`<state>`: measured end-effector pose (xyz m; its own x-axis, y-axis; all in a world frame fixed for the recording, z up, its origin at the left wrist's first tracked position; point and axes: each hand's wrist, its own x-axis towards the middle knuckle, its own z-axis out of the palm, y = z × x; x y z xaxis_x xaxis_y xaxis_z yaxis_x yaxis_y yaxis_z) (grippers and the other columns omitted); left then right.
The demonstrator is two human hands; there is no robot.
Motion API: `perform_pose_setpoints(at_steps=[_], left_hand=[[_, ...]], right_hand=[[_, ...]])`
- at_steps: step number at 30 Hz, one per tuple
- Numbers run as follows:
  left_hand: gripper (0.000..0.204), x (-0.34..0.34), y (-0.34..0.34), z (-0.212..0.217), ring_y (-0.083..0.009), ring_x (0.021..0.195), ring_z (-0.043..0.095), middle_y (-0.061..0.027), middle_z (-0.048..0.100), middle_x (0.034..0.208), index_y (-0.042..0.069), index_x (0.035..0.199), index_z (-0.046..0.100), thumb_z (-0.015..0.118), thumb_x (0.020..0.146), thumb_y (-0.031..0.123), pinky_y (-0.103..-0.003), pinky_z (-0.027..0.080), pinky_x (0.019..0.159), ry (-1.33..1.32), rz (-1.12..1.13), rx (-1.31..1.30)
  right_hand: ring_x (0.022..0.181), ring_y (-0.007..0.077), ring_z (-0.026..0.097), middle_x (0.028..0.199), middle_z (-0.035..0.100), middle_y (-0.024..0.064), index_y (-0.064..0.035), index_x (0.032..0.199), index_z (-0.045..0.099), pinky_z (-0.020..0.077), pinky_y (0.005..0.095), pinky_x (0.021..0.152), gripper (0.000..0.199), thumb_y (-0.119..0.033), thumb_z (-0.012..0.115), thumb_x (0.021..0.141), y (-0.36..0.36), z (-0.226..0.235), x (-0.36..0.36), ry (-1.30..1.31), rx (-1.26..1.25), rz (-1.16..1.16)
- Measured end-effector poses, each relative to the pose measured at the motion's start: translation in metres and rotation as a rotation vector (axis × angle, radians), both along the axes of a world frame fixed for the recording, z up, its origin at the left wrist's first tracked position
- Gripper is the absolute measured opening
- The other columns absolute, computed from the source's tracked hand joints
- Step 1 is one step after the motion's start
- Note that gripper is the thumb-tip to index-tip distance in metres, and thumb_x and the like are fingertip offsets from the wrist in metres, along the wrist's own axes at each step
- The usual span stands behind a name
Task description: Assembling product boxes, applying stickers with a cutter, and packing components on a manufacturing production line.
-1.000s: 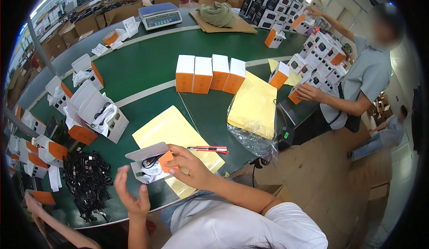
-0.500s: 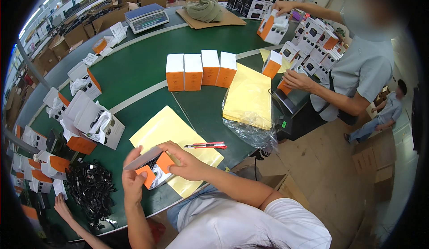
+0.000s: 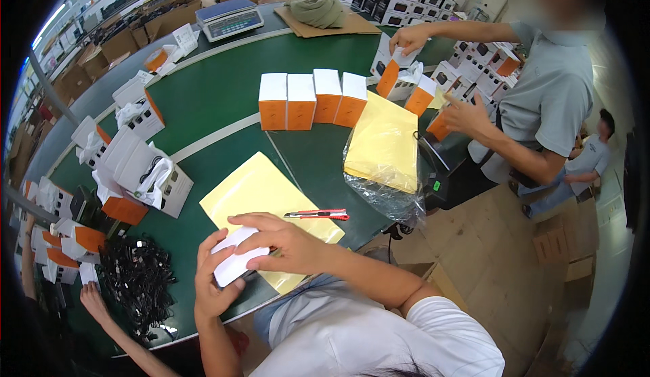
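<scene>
A small white box (image 3: 235, 258) is held above the yellow sheet (image 3: 252, 191) near the table's front edge, its lid closed on top. My left hand (image 3: 212, 275) grips the box from its left side, thumb along the near edge. My right hand (image 3: 290, 245) wraps over the far and right edges, its fingers pressed on the lid. The lower part of the box is hidden by my hands. A red and black utility knife (image 3: 317, 214) lies just beyond my right hand, at the sheet's right edge.
Four-sided white-and-orange boxes (image 3: 273, 112) stand in a row ahead. Bagged yellow sheets (image 3: 382, 147) lie to the right. Black cables (image 3: 139, 282) and open boxes (image 3: 154, 177) sit left, where a co-worker's hand (image 3: 95, 302) reaches. Another co-worker (image 3: 555, 99) handles an open box (image 3: 399, 79).
The box's lid has gone from raised to closed, covering its orange flaps and contents. My right hand has moved over its top. The co-worker at right has lowered an open box to the table.
</scene>
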<state>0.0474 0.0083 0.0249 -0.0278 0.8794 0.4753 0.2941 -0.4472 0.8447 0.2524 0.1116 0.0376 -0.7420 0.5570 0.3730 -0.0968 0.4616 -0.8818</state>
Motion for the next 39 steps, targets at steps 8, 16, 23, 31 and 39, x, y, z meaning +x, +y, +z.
perform_pose_setpoints(at_steps=[8, 16, 23, 31, 39], left_hand=[[0.053, -0.011, 0.009, -0.010, -0.0385, 0.129, 0.056, -0.0226, 0.055, 0.145, 0.008, 0.127, 0.071, 0.086, 0.077, 0.019, -0.045, 0.046, 0.107, 0.244, -0.010, 0.027], [0.047, -0.017, 0.011, -0.012, -0.0332, 0.120, 0.063, -0.0161, 0.063, 0.138, 0.012, 0.122, 0.075, 0.086, 0.077, 0.017, -0.041, 0.052, 0.099, 0.198, 0.022, 0.085], [0.047, -0.009, -0.001, -0.010, -0.0351, 0.124, 0.060, -0.0145, 0.059, 0.143, 0.015, 0.128, 0.072, 0.081, 0.083, 0.021, -0.042, 0.050, 0.102, 0.296, 0.064, 0.075], [0.040, -0.008, -0.010, -0.020, -0.0389, 0.130, 0.056, -0.0139, 0.058, 0.146, 0.013, 0.125, 0.072, 0.078, 0.086, 0.023, -0.046, 0.045, 0.108, 0.280, 0.150, 0.148], [0.032, -0.004, -0.015, -0.030, -0.0356, 0.132, 0.057, -0.0089, 0.066, 0.136, 0.012, 0.114, 0.075, 0.079, 0.083, 0.019, -0.051, 0.046, 0.109, 0.390, 0.251, 0.342]], right_hand=[[0.140, 0.0364, 0.046, 0.153, 0.048, 0.0188, -0.0083, 0.128, 0.068, 0.0399, 0.0439, 0.113, 0.049, -0.018, 0.083, 0.082, 0.023, 0.015, 0.017, -0.266, 0.216, 0.050], [0.126, 0.0364, 0.059, 0.140, 0.062, 0.0166, -0.0065, 0.122, 0.071, 0.0478, 0.0412, 0.103, 0.045, -0.012, 0.082, 0.080, 0.025, 0.017, 0.005, -0.215, 0.341, 0.006], [0.132, 0.0393, 0.054, 0.147, 0.056, 0.0190, -0.0078, 0.126, 0.069, 0.0464, 0.0437, 0.106, 0.048, -0.013, 0.083, 0.080, 0.017, 0.013, 0.010, -0.202, 0.356, 0.029], [0.136, 0.0431, 0.051, 0.151, 0.051, 0.0223, -0.0063, 0.131, 0.066, 0.0437, 0.0461, 0.109, 0.041, -0.007, 0.070, 0.090, 0.014, 0.007, 0.014, -0.200, 0.452, 0.004], [0.136, 0.0433, 0.051, 0.151, 0.049, 0.0251, -0.0077, 0.127, 0.069, 0.0419, 0.0467, 0.111, 0.038, -0.006, 0.069, 0.089, 0.011, 0.004, 0.015, -0.172, 0.387, 0.033]])
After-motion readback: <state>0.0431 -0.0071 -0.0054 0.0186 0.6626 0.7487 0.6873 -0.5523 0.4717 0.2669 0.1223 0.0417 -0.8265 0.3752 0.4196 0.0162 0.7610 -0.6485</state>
